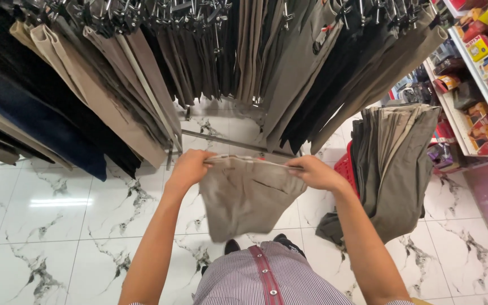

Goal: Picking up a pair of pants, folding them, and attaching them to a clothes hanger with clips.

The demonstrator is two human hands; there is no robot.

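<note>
Your left hand [189, 168] is clenched on the left end of the waistband of a pair of beige trousers [247, 195], with the fingers curled over the top edge and the thumb side toward you. Your right hand [316, 172] is clenched on the right end of the same waistband, knuckles up, fingers wrapped over the cloth. Between your two hands the waistband is pulled out nearly straight and level, and the rest of the trousers hangs down below it in a loose, slightly blurred fold, in front of your striped shirt [266, 279].

The trousers are held in the air above the white marbled floor [46, 209], not touching it. Just beyond the trousers, a metal rail [227, 142] runs low across the floor, and above that a crowded rack of hanging trousers [199, 51] in beige, grey, brown and dark blue fills the top of the view, all clipped on hangers. To the right of the trousers you hold, a stack of grey and khaki trousers [396, 164] is draped over a red basket [347, 168], near your right wrist. Further right of that stack, shelves [481, 85] carry small coloured boxes.
</note>
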